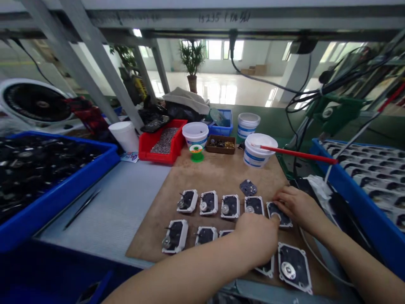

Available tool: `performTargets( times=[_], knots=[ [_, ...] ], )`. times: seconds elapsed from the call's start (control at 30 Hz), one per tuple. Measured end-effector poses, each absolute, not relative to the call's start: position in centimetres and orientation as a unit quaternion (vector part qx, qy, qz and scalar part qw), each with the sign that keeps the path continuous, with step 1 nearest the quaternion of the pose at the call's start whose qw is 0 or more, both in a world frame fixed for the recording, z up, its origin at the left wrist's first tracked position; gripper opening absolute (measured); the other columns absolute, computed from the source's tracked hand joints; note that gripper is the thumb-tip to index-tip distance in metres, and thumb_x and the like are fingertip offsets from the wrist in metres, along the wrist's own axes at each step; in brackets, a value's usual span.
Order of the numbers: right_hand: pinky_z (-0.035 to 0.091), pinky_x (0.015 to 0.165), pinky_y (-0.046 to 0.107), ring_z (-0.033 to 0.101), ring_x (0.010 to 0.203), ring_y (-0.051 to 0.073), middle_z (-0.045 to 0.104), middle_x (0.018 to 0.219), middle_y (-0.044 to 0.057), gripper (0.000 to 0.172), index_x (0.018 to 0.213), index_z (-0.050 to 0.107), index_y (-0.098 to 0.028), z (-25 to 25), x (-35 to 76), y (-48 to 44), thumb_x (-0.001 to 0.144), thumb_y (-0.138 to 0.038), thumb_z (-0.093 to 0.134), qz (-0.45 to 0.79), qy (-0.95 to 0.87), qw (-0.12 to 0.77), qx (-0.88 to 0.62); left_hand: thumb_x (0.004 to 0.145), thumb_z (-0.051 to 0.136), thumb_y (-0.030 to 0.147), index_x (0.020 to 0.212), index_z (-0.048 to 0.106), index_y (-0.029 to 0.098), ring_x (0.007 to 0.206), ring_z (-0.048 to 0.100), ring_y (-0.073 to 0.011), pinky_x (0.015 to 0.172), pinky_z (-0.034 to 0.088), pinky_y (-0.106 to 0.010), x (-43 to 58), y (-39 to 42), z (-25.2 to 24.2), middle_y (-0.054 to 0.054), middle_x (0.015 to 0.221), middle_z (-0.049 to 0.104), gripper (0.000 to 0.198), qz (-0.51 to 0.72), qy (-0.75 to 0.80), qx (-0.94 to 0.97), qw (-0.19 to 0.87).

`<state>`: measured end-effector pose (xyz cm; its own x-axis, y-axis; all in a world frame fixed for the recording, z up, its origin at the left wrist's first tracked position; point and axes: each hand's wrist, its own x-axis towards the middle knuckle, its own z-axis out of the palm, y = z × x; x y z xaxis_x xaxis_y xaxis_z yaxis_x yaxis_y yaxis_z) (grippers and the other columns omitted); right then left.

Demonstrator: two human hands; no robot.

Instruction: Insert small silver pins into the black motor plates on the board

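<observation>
- The left hand [256,240] is half curled, its thumb tip [276,217] on the nearest edge of a white-framed black module [279,214]; whether it grips anything is hidden.
- The right hand [299,207] is loosely curved, its fingers [280,195] resting on the same module's far edge; I cannot tell if it has hold.
- That module ends the upper row of five on a brown board [221,173].
- More modules lie below, some partly under the left hand.
- A loose dark perforated plate [248,188] lies just above the row.
- A red-handled rod [297,154] leans across a white plastic tub [259,150].
- A blue tray [344,185] of similar modules sits right; a blue tray [60,190] of black parts sits left, beside tweezers [81,210].
</observation>
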<state>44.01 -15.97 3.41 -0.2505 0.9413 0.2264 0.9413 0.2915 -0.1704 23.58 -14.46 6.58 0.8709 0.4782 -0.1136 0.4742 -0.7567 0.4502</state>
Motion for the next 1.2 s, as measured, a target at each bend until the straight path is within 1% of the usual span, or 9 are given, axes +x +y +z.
performTargets(
  times=[0.17, 0.3, 0.4, 0.5, 0.63, 0.83, 1.03, 1.13, 1.2],
  knots=[
    [0.041, 0.07, 0.032, 0.053, 0.08, 0.021, 0.059, 0.087, 0.006, 0.016, 0.085, 0.064, -0.018, 2.8, 44.1, -16.1, 0.089, -0.023, 0.049, -0.046, -0.816, 0.092, -0.569, 0.08, 0.044, 0.014, 0.128, 0.045, 0.007, 0.078, 0.068, -0.0314, 0.058, 0.052, -0.041, 24.4, -14.9, 6.1, -0.018, 0.085, 0.07, 0.048, -0.023, 0.251, 0.942, 0.224],
    [0.039, 0.07, 0.033, 0.05, 0.081, 0.022, 0.058, 0.089, 0.007, 0.018, 0.088, 0.063, -0.018, 2.7, 44.2, -16.3, 0.092, -0.022, 0.046, -0.065, -0.832, 0.061, -0.547, 0.083, 0.043, 0.015, 0.129, 0.043, 0.005, 0.078, 0.068, -0.0294, 0.062, 0.052, -0.04, 24.6, -15.1, 5.9, -0.018, 0.083, 0.07, 0.047, -0.024, 0.25, 0.942, 0.221],
    [0.038, 0.074, 0.035, 0.049, 0.086, 0.023, 0.058, 0.091, 0.008, 0.018, 0.089, 0.062, -0.016, 2.7, 44.2, -16.3, 0.092, -0.018, 0.044, -0.07, -0.844, 0.039, -0.531, 0.083, 0.043, 0.016, 0.126, 0.047, 0.005, 0.079, 0.068, -0.0287, 0.065, 0.052, -0.04, 24.7, -15.1, 5.9, -0.018, 0.083, 0.07, 0.044, -0.024, 0.251, 0.942, 0.222],
    [0.038, 0.074, 0.035, 0.049, 0.088, 0.024, 0.058, 0.093, 0.009, 0.015, 0.09, 0.061, -0.016, 3.0, 43.9, -16.3, 0.089, -0.013, 0.047, -0.069, -0.854, 0.017, -0.515, 0.083, 0.045, 0.015, 0.126, 0.047, 0.004, 0.08, 0.068, -0.0291, 0.066, 0.052, -0.04, 24.8, -15.0, 6.0, -0.019, 0.085, 0.07, 0.045, -0.029, 0.248, 0.942, 0.225],
    [0.039, 0.069, 0.033, 0.049, 0.079, 0.021, 0.057, 0.088, 0.007, 0.018, 0.089, 0.061, -0.015, 3.7, 43.4, -16.3, 0.087, -0.007, 0.045, -0.055, -0.864, -0.001, -0.5, 0.081, 0.046, 0.015, 0.129, 0.044, 0.001, 0.079, 0.067, -0.0307, 0.065, 0.051, -0.04, 24.8, -14.9, 6.3, -0.021, 0.084, 0.07, 0.05, -0.031, 0.243, 0.941, 0.233],
    [0.044, 0.069, 0.031, 0.051, 0.08, 0.019, 0.055, 0.085, 0.008, 0.025, 0.089, 0.061, -0.015, 3.1, 43.4, -16.2, 0.092, -0.01, 0.037, -0.034, -0.862, 0.028, -0.506, 0.081, 0.045, 0.015, 0.131, 0.041, -0.001, 0.079, 0.067, -0.033, 0.064, 0.05, -0.042, 24.8, -15.0, 5.9, -0.024, 0.084, 0.069, 0.052, -0.019, 0.235, 0.94, 0.247],
    [0.048, 0.071, 0.03, 0.055, 0.079, 0.016, 0.056, 0.084, 0.004, 0.017, 0.087, 0.059, -0.013, 2.2, 43.4, -15.5, 0.093, -0.017, 0.044, 0.007, -0.851, 0.076, -0.519, 0.08, 0.044, 0.012, 0.131, 0.041, 0.001, 0.086, 0.065, -0.0371, 0.068, 0.048, -0.047, 24.8, -15.1, 5.7, -0.027, 0.09, 0.067, 0.053, -0.011, 0.252, 0.922, 0.295],
    [0.05, 0.07, 0.029, 0.058, 0.078, 0.016, 0.059, 0.084, 0.006, 0.023, 0.085, 0.062, -0.014, 2.4, 43.7, -15.4, 0.093, -0.021, 0.042, 0.011, -0.835, 0.116, -0.537, 0.075, 0.049, 0.008, 0.127, 0.048, 0.003, 0.089, 0.063, -0.0385, 0.073, 0.046, -0.051, 24.6, -14.8, 5.8, -0.027, 0.092, 0.067, 0.052, 0.007, 0.273, 0.898, 0.346],
    [0.051, 0.071, 0.029, 0.06, 0.079, 0.017, 0.06, 0.087, 0.008, 0.027, 0.089, 0.064, -0.015, 3.2, 44.0, -15.8, 0.093, -0.025, 0.04, -0.001, -0.813, 0.152, -0.561, 0.072, 0.052, 0.008, 0.119, 0.055, 0.009, 0.09, 0.062, -0.0364, 0.078, 0.043, -0.051, 24.2, -14.4, 6.0, -0.023, 0.091, 0.067, 0.047, 0.033, 0.287, 0.871, 0.397]
  ],
)
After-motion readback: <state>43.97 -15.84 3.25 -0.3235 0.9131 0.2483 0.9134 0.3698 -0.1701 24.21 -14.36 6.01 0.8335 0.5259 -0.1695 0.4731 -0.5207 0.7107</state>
